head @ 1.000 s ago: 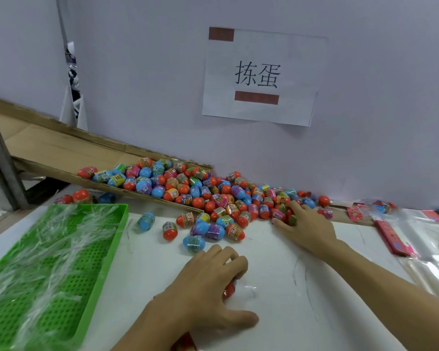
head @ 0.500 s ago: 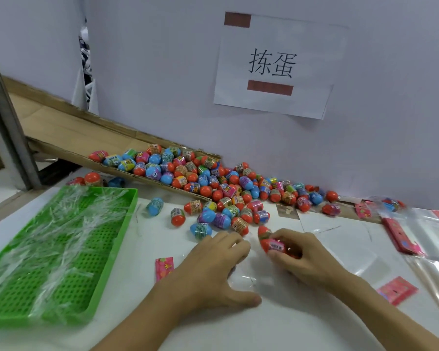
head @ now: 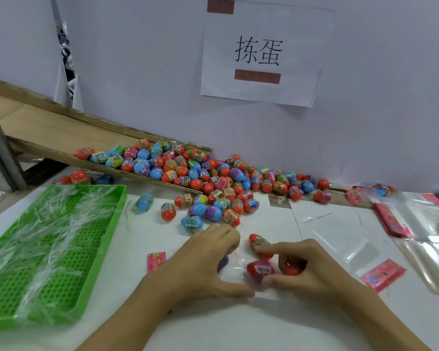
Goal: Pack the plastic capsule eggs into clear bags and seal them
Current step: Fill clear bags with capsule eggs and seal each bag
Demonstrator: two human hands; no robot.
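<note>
Orange eggs (head: 260,271) now drawn to the near table edge, gripped in the curled right hand (head: 304,269), which a second ago reached into the far pile (head: 213,183). Left hand (head: 203,262) beside it, fingers bent over a clear bag (head: 232,271), blue egg (head: 223,262) tucked beneath. Green tray (head: 48,249) off left; paper sign (head: 261,51) on the wall beyond.
</note>
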